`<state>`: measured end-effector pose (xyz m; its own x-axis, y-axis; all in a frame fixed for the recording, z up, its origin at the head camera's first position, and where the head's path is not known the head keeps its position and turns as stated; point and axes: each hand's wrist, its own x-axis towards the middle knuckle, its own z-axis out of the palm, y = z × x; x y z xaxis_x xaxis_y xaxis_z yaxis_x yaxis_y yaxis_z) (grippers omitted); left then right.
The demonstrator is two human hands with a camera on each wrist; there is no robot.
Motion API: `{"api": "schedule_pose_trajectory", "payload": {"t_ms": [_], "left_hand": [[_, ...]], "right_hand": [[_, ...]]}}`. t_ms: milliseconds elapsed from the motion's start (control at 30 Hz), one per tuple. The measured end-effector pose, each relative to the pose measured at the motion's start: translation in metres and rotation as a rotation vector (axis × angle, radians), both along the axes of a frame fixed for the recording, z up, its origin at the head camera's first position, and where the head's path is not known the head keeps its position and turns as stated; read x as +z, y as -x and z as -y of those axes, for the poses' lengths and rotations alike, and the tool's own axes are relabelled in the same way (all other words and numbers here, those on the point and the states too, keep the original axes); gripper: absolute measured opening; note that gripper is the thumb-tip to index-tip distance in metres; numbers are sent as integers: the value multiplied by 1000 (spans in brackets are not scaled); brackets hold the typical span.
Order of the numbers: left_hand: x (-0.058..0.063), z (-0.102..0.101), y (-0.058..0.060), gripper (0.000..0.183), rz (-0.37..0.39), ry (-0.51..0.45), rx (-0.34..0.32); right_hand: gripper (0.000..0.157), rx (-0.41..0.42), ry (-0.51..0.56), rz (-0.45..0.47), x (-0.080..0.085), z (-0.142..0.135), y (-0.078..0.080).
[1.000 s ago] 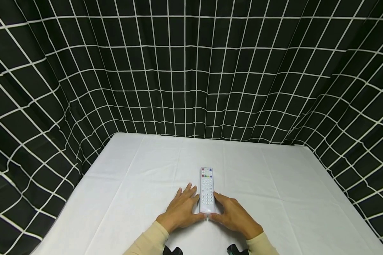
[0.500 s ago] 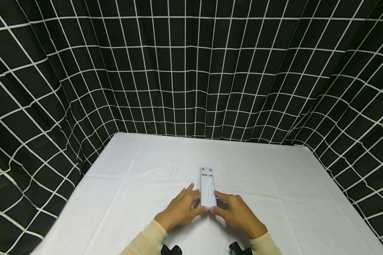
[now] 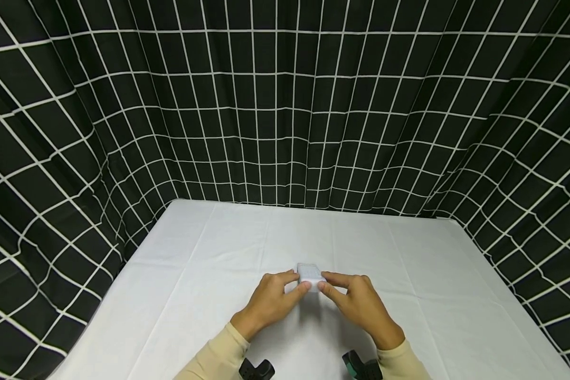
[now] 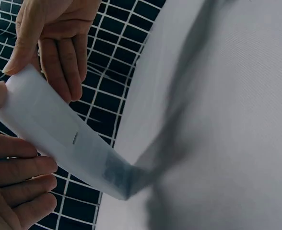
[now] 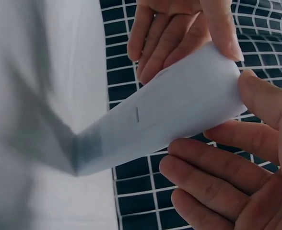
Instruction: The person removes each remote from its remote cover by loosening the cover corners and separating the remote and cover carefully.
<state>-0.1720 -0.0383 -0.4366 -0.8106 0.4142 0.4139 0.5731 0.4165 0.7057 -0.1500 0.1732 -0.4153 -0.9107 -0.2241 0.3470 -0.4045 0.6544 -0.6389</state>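
Observation:
A white remote control (image 3: pixel 311 272) is tilted steeply, its near end raised and its far end down on the white cloth. My left hand (image 3: pixel 268 302) pinches the raised end from the left between thumb and fingers. From the other side my right hand (image 3: pixel 362 305) grips the same end, thumb on the near edge. The left wrist view gives the plain back of the remote control (image 4: pixel 59 120), with a small slot in it. Its lower end meets the cloth in the right wrist view too. Foreshortening hides most of the buttons in the head view.
A white cloth (image 3: pixel 209 295) covers the table, with faint fold lines. Black curtain (image 3: pixel 285 105) with a white grid closes off the back and both sides. Dark wrist-worn devices (image 3: pixel 256 369) show at the lower edge.
Lying flat a second ago, the remote control has had its near end lifted by both hands, which moved up and slightly forward with it. The head view has tilted slightly.

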Motion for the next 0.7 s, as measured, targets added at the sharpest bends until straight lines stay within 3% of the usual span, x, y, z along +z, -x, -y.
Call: {"api": "schedule_pose_trajectory", "payload": {"t_ms": [267,467,700], "left_hand": [[14,-4,-3,47,-40,-35,100],[19,-7,-4,40,-77,-73,105],[24,-9,-5,22,-109,-101,95]], "right_hand": [[27,-38,34,-128,10,5,0],[20,-58,56,-185,15,7,1],[26,-137,128,-171,20,9,1]]}}
